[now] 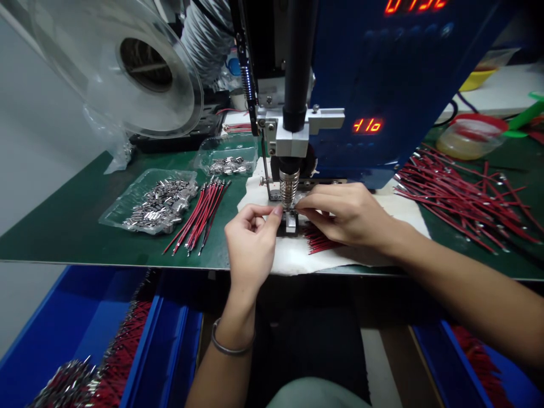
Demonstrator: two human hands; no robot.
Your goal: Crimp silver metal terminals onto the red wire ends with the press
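My left hand [254, 241] is closed in a pinch at the left side of the small metal fixture [291, 222], under the soldering tip with its spring [289, 190]. What its fingertips hold is too small to make out. From the right, my right hand [346, 215] reaches in with thumb and forefinger pinched beside the tip; the piece between them is hidden. Beneath that hand a row of red wires [318, 240] lies on the white cloth [293, 262]. A bundle of red and black wires [202, 212] rests on the green table left of my left hand.
Clear trays of small metal parts [159, 205] [229, 164] stand at the left. A blue machine [382, 73] with red digits rises behind. Loose red wires [467, 198] spread at the right. Blue bins [93, 306] sit below the table edge.
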